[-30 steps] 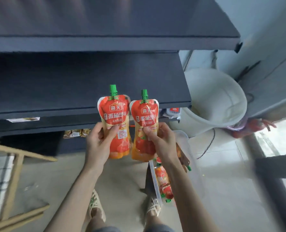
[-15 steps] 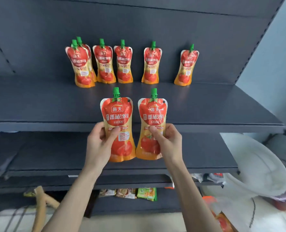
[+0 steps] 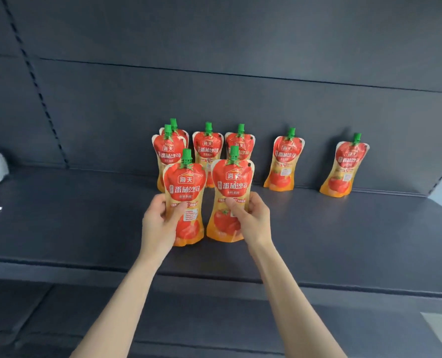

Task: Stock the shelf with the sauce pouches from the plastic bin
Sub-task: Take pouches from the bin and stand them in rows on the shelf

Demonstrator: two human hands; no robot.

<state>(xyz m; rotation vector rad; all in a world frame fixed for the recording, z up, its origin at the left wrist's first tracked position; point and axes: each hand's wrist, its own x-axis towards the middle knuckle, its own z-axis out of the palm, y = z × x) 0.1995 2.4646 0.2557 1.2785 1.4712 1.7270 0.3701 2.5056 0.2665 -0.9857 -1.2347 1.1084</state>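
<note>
Sauce pouch [image 3: 185, 187] sits clasped in the curled left hand [image 3: 160, 223], second pouch [image 3: 230, 184] in the curled right hand [image 3: 253, 220]. Shelved pouches [image 3: 284, 161] stand at twelve o'clock.

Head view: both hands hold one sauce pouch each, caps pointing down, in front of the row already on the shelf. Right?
Not quite: the caps point up, not down. The head view shows the left hand and right hand holding the left pouch and right pouch, green caps on top, in front of the row on the shelf.
</note>
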